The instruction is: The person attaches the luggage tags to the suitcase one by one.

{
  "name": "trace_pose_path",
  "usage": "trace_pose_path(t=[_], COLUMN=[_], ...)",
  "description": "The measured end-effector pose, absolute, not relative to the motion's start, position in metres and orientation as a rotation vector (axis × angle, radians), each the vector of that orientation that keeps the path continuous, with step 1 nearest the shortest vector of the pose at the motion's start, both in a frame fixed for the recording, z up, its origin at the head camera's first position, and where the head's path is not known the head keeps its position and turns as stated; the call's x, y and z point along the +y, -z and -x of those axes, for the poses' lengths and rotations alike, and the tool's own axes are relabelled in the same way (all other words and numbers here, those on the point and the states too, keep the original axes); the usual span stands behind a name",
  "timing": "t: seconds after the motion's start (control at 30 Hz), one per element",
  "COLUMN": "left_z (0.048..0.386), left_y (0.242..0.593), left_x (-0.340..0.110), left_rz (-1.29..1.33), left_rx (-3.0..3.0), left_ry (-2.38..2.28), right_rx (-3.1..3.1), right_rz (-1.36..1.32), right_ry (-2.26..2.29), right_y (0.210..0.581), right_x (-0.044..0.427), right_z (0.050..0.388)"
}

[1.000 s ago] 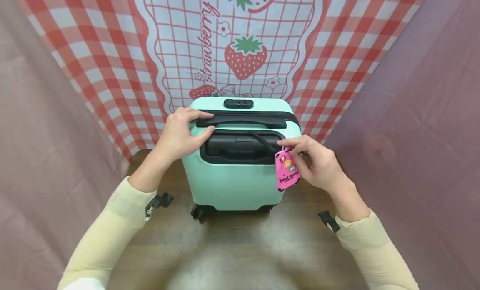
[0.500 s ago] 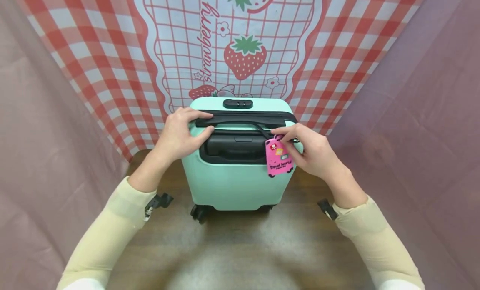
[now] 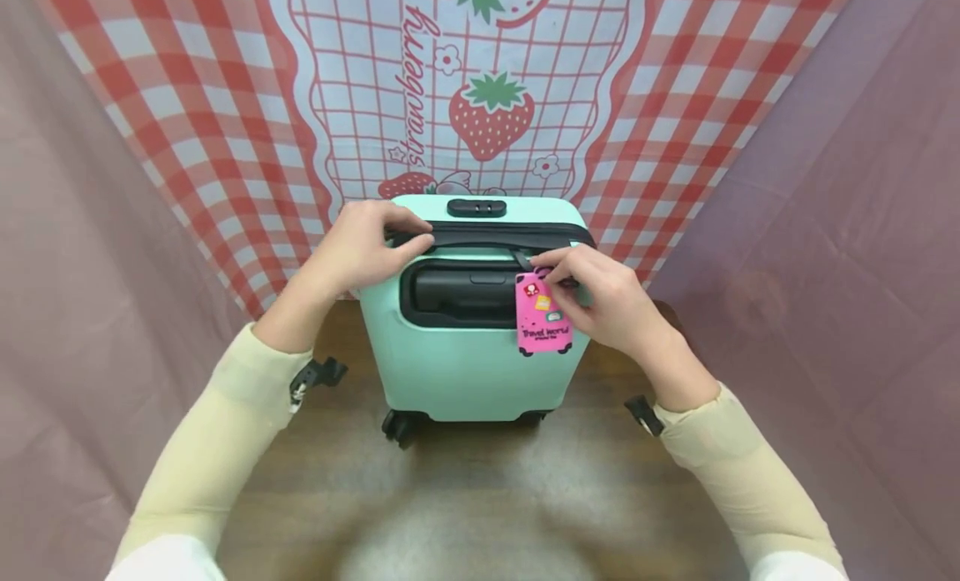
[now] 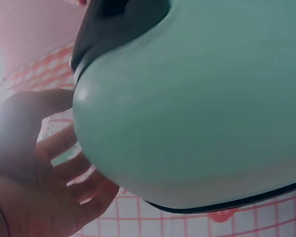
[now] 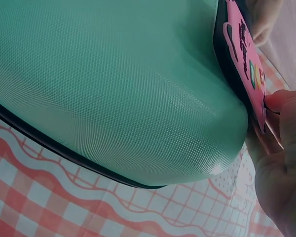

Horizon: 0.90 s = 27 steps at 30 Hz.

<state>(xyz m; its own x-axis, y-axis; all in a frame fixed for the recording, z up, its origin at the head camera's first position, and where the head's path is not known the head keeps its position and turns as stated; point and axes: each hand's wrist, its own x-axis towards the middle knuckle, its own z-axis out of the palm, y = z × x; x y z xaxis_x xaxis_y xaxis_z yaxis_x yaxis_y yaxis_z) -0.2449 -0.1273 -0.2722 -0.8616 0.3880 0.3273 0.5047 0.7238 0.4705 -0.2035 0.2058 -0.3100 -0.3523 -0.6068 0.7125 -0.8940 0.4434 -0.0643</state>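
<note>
A mint-green suitcase [image 3: 472,373] stands upright, its black carry handle [image 3: 487,235] on top. My left hand [image 3: 360,243] holds the left part of that handle between thumb and fingers; in the left wrist view the left hand [image 4: 44,163] curls past the suitcase's corner. A pink luggage tag [image 3: 543,318] printed "Travel World" hangs in front of the black recess [image 3: 457,293]. Its top is pinched by my right hand [image 3: 607,293], with a black strap [image 3: 522,260] running up to the carry handle. The strap's far end is hidden by the right hand. The right wrist view shows the tag [image 5: 246,59] edge-on.
A black combination lock [image 3: 477,207] sits at the suitcase's top rear. Behind hangs a strawberry-and-gingham cloth [image 3: 491,114]. Pinkish fabric walls both sides. The suitcase's wheels [image 3: 401,427] rest on a brown wood-look surface [image 3: 465,506].
My right hand has carried the tag left and slightly up, bringing the strap closer to the handle. My left hand has shifted slightly up, its thumb now at the handle.
</note>
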Motion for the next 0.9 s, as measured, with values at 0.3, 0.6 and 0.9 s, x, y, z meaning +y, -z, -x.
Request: trace_pose_path(t=[0.3,0.6,0.9], left_z=[0.286,0.303,0.309], left_y=[0.233,0.219,0.215], left_x=[-0.086,-0.054,-0.043], left_rz=[1.048,1.339,1.364], left_rx=[-2.873,-3.008,-3.031], left_ry=[0.561,0.358,0.231], right_rx=[-2.124,-2.190,-2.225], right_rz=[-1.239,-1.230,-1.205], right_ry=[-0.610,-0.654,-0.679], right_y=[0.309,0.302,0.300], right_x=[0.209,0.207,0.208], right_z=[0.205,0.205,0.205])
